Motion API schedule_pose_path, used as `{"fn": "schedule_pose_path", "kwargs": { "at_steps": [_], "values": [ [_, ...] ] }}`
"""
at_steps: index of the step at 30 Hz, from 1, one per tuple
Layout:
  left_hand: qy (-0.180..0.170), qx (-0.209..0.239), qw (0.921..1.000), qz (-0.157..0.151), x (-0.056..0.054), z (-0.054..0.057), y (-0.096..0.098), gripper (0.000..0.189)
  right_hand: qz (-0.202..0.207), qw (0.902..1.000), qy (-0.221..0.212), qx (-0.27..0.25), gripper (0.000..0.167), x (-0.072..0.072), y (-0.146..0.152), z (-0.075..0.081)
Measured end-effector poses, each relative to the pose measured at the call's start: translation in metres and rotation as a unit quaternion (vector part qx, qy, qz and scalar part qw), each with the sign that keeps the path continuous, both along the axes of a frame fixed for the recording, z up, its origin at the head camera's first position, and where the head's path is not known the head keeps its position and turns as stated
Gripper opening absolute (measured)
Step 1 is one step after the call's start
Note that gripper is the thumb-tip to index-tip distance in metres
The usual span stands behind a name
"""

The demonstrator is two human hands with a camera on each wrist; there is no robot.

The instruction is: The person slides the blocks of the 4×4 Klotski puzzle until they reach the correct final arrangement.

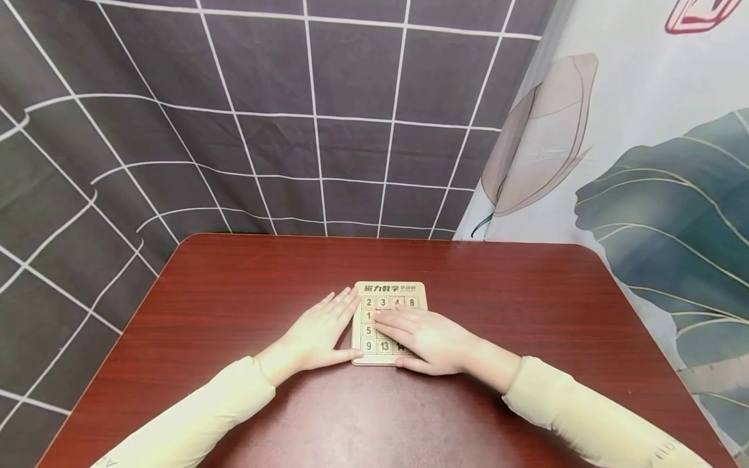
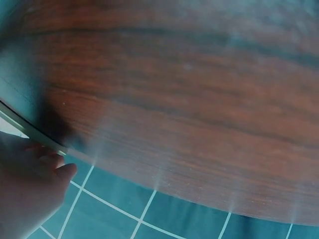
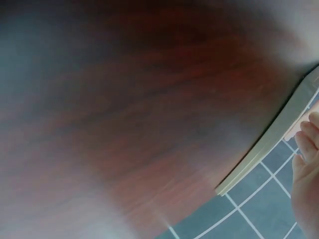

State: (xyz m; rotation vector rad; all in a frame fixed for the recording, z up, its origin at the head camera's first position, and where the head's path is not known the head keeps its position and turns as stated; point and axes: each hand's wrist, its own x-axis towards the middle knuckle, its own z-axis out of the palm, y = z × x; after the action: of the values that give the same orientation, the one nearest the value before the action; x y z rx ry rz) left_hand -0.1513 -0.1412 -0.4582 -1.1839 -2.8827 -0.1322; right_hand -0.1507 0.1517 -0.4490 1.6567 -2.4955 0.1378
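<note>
A cream number slide puzzle (image 1: 368,357) lies flat on the table, its dark printed heading at the far end. Numbered square tiles fill it; 2, 3, 4 and 8 show in the top row, 1, 5 and 9 down the left side. Along its left edge rests my left hand (image 1: 318,330), fingers straight toward the top left corner and thumb at the bottom left. My right hand (image 1: 435,341) lies across the right part, straight fingers over the middle tiles, thumb at the near edge. It hides several tiles. The right wrist view shows the puzzle's side edge (image 3: 269,142).
The reddish-brown wooden table (image 1: 234,292) has rounded far corners. Behind it hangs a dark grey curtain (image 1: 351,71) with a white grid. A white curtain with large leaf prints (image 1: 673,208) hangs along the right side.
</note>
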Motion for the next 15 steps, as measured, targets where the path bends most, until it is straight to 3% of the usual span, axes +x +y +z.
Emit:
{"fn": "schedule_pose_path", "kwargs": {
  "at_steps": [4,15],
  "values": [
    [0.0,0.0,1.0,0.004,-0.0003,-0.0008,0.0003,0.1,0.012,0.9997,0.021,-0.005,0.064,0.0035,0.0077,0.0002],
    [-0.007,0.006,1.0,0.002,-0.0017,-0.0014,0.0005,0.101,0.005,0.9995,0.027,0.015,0.059,0.0022,0.0119,-0.0044]
  ]
}}
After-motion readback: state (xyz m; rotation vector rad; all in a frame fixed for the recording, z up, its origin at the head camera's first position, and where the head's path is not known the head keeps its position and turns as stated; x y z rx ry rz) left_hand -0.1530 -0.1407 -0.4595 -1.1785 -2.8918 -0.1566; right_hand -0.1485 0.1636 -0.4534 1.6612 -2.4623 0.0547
